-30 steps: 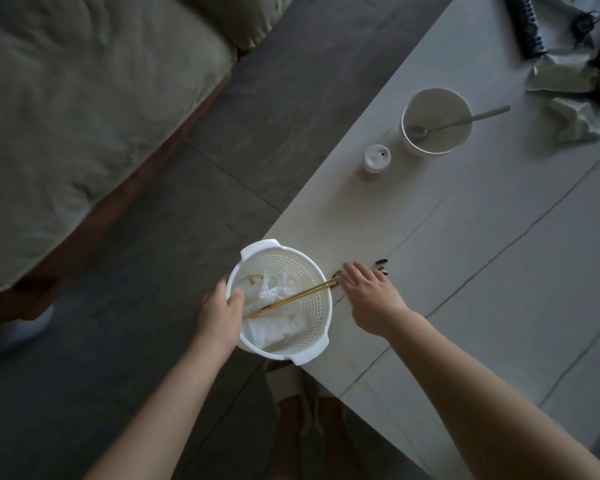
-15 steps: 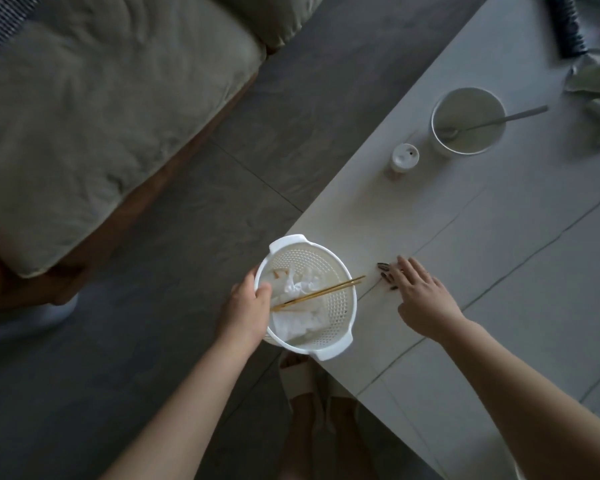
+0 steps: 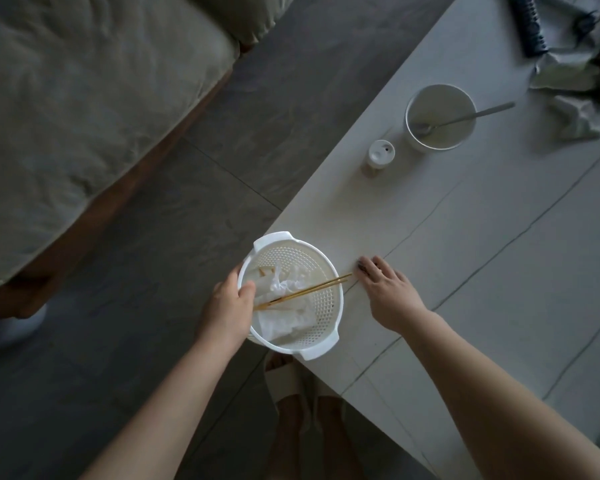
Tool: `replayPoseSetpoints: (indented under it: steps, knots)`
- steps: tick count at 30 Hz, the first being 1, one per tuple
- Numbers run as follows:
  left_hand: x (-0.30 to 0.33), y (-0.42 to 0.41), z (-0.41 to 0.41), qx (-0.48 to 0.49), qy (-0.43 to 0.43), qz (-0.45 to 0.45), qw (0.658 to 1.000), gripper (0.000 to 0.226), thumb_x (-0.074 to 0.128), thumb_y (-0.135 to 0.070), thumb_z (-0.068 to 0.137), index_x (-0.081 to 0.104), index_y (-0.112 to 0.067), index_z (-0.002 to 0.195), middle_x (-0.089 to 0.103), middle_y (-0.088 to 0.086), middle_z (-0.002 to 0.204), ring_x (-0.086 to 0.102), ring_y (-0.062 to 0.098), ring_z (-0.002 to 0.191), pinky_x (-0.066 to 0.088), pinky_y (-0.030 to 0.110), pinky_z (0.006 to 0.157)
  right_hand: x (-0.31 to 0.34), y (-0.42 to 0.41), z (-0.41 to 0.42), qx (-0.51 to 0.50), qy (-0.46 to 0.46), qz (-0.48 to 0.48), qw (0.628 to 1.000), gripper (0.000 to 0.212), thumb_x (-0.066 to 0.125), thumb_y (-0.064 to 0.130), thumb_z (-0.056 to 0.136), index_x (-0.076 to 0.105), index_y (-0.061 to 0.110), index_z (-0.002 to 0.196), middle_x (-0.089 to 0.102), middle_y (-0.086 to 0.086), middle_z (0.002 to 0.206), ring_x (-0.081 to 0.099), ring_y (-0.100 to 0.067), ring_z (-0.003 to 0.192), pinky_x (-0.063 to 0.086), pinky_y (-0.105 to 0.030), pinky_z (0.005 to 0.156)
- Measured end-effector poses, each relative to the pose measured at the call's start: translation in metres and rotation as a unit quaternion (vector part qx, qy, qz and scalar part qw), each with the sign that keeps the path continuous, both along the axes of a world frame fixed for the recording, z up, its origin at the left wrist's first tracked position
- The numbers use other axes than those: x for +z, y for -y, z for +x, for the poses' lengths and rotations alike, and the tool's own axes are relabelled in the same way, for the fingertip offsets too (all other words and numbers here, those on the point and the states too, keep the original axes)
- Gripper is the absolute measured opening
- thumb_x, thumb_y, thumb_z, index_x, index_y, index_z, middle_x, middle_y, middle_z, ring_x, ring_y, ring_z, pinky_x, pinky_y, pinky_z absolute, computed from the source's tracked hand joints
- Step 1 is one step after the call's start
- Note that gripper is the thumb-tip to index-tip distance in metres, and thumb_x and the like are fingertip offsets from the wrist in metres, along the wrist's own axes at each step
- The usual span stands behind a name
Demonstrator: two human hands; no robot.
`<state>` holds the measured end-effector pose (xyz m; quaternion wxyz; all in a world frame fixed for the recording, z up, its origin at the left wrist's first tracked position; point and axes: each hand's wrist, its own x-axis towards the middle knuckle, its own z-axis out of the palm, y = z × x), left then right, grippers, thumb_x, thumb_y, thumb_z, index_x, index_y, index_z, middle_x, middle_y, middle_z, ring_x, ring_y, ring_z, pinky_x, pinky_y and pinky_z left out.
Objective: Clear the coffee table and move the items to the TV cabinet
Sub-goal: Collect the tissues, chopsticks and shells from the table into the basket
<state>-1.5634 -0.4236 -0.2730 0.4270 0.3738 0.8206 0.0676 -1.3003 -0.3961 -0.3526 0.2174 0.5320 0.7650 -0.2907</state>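
Note:
My left hand [image 3: 227,306] grips the rim of a white perforated basket [image 3: 321,306] held against the near-left edge of the coffee table [image 3: 482,265]. Inside the basket lie crumpled white tissues [image 3: 284,289] and a pair of wooden chopsticks [image 3: 309,289] that stick out over the rim. My right hand [image 3: 387,289] lies flat on the table beside the basket, fingers straight. Its fingertips touch a few small dark bits [image 3: 362,264] on the tabletop.
Farther along the table stand a small white capped bottle [image 3: 380,153] and a white bowl [image 3: 440,117] with a metal spoon [image 3: 471,116]. Crumpled tissues [image 3: 577,117], wrappers and a dark remote [image 3: 529,24] lie at the far right. A sofa [image 3: 84,109] sits left across grey floor.
My right hand has slid along the tabletop toward the basket, sweeping the small dark bits with it. My left hand has kept the basket at the table edge.

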Motion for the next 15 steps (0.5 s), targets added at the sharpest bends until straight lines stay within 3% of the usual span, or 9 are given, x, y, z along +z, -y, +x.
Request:
replayPoseSetpoints:
  steps: [2,5,9,11,15]
  knots:
    - [-0.001,-0.001,0.001,-0.002,-0.001,0.001,1.000,0.036,0.041,-0.026,0.093,0.053,-0.019,0.126,0.059,0.013,0.116,0.057,0.030,0.102,0.047,0.039,0.087,0.002,0.006,0.003,0.011,0.000,0.008,1.000,0.070,0.034,0.003,0.087,0.012,0.019,0.151,0.004,0.007,0.159,0.002,-0.020,0.146,0.019,-0.034,0.114]
    - [0.000,-0.001,0.002,-0.003,-0.003,0.004,1.000,0.036,0.042,-0.024,0.093,0.053,-0.018,0.127,0.059,0.015,0.116,0.056,0.030,0.101,0.046,0.037,0.084,0.006,0.016,0.010,-0.123,-0.007,0.042,0.991,0.068,0.042,0.005,0.084,0.024,0.024,0.146,0.021,0.002,0.155,0.018,-0.023,0.142,0.026,-0.037,0.112]
    - [-0.001,-0.001,0.003,0.005,0.007,0.014,1.000,0.036,0.042,-0.023,0.094,0.053,-0.019,0.127,0.059,0.014,0.118,0.056,0.029,0.102,0.043,0.034,0.083,0.003,0.017,0.015,-0.325,0.008,-0.020,0.945,0.059,0.056,0.021,0.087,0.029,0.025,0.140,0.036,-0.005,0.137,0.053,-0.027,0.100,0.046,-0.035,0.078]
    - [-0.003,0.000,0.003,0.008,0.012,0.018,1.000,0.035,0.042,-0.023,0.094,0.054,-0.020,0.127,0.059,0.013,0.117,0.056,0.028,0.102,0.044,0.035,0.085,-0.002,0.014,0.011,-0.394,-0.015,-0.049,0.918,0.053,0.062,0.028,0.086,0.034,0.027,0.131,0.034,-0.005,0.129,0.051,-0.022,0.081,0.043,-0.031,0.066]
    - [-0.008,-0.001,0.001,0.002,0.008,0.017,1.000,0.036,0.041,-0.027,0.094,0.052,-0.024,0.128,0.059,0.010,0.118,0.055,0.023,0.098,0.043,0.034,0.081,-0.012,-0.001,-0.005,-0.415,-0.056,-0.017,0.908,0.046,0.065,0.031,0.085,0.041,0.029,0.124,0.036,-0.004,0.121,0.053,-0.022,0.077,0.044,-0.029,0.065]
